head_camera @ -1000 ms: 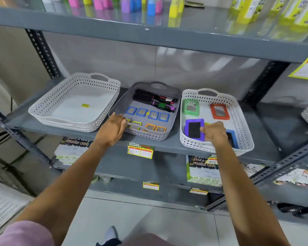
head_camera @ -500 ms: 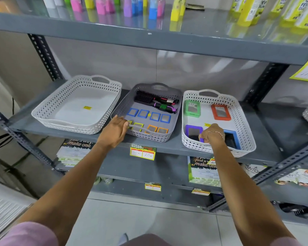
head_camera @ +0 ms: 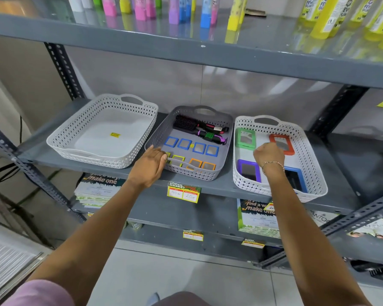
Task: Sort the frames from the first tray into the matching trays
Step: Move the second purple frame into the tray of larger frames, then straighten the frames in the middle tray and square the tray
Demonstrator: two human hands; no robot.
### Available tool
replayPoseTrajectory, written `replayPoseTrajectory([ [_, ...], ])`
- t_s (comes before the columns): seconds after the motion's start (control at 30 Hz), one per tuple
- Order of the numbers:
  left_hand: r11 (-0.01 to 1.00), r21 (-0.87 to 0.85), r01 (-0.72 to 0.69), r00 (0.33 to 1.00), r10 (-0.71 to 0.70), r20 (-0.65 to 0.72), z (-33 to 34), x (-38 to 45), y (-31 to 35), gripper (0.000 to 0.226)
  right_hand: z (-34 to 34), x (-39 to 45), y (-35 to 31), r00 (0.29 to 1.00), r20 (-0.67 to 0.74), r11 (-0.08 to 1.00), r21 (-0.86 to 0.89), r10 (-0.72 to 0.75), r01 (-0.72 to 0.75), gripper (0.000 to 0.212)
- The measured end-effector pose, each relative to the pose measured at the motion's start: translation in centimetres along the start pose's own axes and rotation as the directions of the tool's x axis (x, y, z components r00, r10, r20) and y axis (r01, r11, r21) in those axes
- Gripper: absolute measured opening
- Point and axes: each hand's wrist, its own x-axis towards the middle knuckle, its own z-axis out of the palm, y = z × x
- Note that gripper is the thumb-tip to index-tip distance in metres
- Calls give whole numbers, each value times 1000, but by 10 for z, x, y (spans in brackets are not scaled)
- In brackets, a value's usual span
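The small frames (head_camera: 191, 147), blue, yellow and orange, lie in the grey tray (head_camera: 227, 138) in the middle, in front of two hairbrushes (head_camera: 200, 129). The left hand (head_camera: 149, 165) grips this tray's near rim and covers one yellow frame. The right hand (head_camera: 269, 155) hovers closed over the right white tray (head_camera: 314, 160), among bigger frames (head_camera: 245, 138); whether it holds something I cannot tell. The left white tray (head_camera: 82, 131) has only a yellow sticker (head_camera: 115, 135).

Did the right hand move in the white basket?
Yes. The right hand moved from the purple frame toward the back, near the orange frame.
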Motion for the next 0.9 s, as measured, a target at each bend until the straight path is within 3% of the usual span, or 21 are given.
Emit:
replayPoseTrajectory([
  [0.13, 1000, 3, 7, 1000, -7, 7, 1, 0, -2, 49, 1, 3, -28, 989, -54, 984, 106, -138, 143, 24],
  [0.27, 1000, 0, 0, 1000, 0, -4, 1, 1, -2, 42, 13, -5, -54, 967, 6, 941, 233, -254, 246, 21],
  [0.43, 999, 3, -40, 999, 40, 31, -3, 2, -6, 47, 40, -19, -71, 930, 110, 922, 215, -350, 322, 21],
  [0.63, 998, -18, -67, 996, 68, 59, -9, 8, -19, 36, 66, -23, -75, 894, 281, 929, -21, -349, 370, 17],
  [0.77, 997, -7, -79, 994, 79, 76, -9, 9, -23, 42, 71, -26, -83, 837, 468, 866, -248, -285, 433, 24],
  [0.9, 995, 2, -95, 994, 95, 58, -6, 8, -26, 42, 77, -31, -88, 811, 527, 798, -361, -252, 483, 13],
])
